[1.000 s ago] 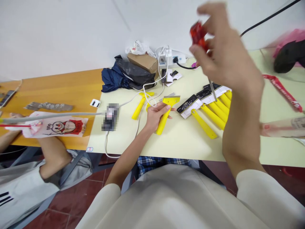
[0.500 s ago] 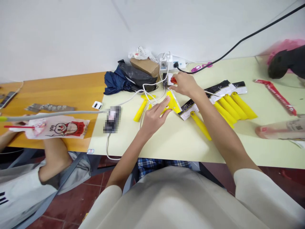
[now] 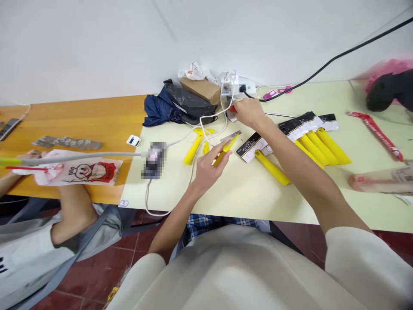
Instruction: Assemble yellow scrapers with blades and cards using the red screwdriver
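Both hands are grasping something over the pale table [image 3: 251, 196]. The left hand [image 3: 208, 170] is partly closed, its thumb and fingers pinching a yellow scraper [image 3: 230, 144] near the middle of the table. That scraper is turned nearly edge-on: its visible part slants from lower left to upper right, the tip pointing away from the person and to the right. Fingers cover much of it, so its full long axis cannot be traced. The right hand [image 3: 249, 113] is closed around the red handle of a screwdriver [image 3: 232, 108], farther from the person; its thin shaft points right, roughly along the table's far edge. A flat metal strip [image 3: 230, 136] lies just beyond the held scraper. To the left, a second scraper [image 3: 192, 148] lies head away, its handle pointing back toward the person and slightly left. To the right, a third scraper [image 3: 272, 168] lies aslant, handle end toward the lower right, its upper end beside a black-and-white card [image 3: 249, 147].
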A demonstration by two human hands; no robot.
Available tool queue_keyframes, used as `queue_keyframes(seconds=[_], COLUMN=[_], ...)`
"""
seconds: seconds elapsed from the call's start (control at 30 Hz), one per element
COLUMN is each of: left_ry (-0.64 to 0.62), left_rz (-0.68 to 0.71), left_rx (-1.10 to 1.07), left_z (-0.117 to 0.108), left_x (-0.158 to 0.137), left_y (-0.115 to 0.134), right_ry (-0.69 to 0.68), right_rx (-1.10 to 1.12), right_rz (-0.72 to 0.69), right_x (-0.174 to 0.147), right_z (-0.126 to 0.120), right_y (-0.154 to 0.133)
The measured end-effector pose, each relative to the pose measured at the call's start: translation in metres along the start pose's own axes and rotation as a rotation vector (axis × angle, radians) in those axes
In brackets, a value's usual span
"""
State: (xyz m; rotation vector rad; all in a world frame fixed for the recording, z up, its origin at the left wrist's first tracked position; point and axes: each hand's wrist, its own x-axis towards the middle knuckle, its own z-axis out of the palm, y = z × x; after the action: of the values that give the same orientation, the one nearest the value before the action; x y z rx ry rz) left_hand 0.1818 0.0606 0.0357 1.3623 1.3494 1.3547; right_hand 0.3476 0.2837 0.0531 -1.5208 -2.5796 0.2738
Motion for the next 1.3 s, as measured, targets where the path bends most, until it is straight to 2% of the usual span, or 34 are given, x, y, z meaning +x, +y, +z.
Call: queue_keyframes(seconds=[0.1, 0.2, 0.27, 0.37, 0.47, 0.57, 0.7, 0.9, 1.03, 1.13, 1.3], left_ry=[0.03, 0.027, 0.048, 0.15, 0.22, 0.166, 0.172, 0.104, 0.046, 0.003, -0.018], left_rz=[-0.078, -0.072, -0.02, 0.086, 0.274, 0.41, 0.437, 0.482, 0.516, 0.531, 0.462], left_rx=[-0.177, -0.362, -0.433, -0.448, -0.495, -0.593, -0.589, -0.657, -0.589, -0.54, -0.448], left_z=[0.0, 0.001, 0.002, 0.003, 0.003, 0.002, -0.001, -0.008, -0.002, 0.007, 0.013], left_x=[-0.006, 0.0, 0.013, 0.046, 0.086, 0.117, 0.138, 0.152, 0.146, 0.141, 0.145], left_y=[0.01, 0.03, 0.049, 0.08, 0.105, 0.121, 0.128, 0.127, 0.124, 0.121, 0.114], right_ry=[0.09, 0.169, 0.194, 0.165, 0.15, 0.144, 0.046, -0.04, 0.083, 0.141, 0.227], right_rx=[-0.055, -0.057, -0.041, 0.057, 0.159, 0.23, 0.289, 0.307, 0.362, 0.516, 0.635], right_rz=[0.077, 0.1, 0.09, 0.04, -0.012, -0.035, -0.044, -0.087, -0.073, -0.058, -0.054], right_x=[-0.019, -0.043, -0.061, -0.087, -0.106, -0.117, -0.116, -0.107, -0.105, -0.108, -0.115], right_z=[-0.021, -0.05, -0.072, -0.103, -0.13, -0.148, -0.155, -0.145, -0.144, -0.145, -0.143], right_y=[0.002, 0.001, -0.002, -0.01, -0.018, -0.024, -0.024, -0.014, -0.014, -0.019, -0.026])
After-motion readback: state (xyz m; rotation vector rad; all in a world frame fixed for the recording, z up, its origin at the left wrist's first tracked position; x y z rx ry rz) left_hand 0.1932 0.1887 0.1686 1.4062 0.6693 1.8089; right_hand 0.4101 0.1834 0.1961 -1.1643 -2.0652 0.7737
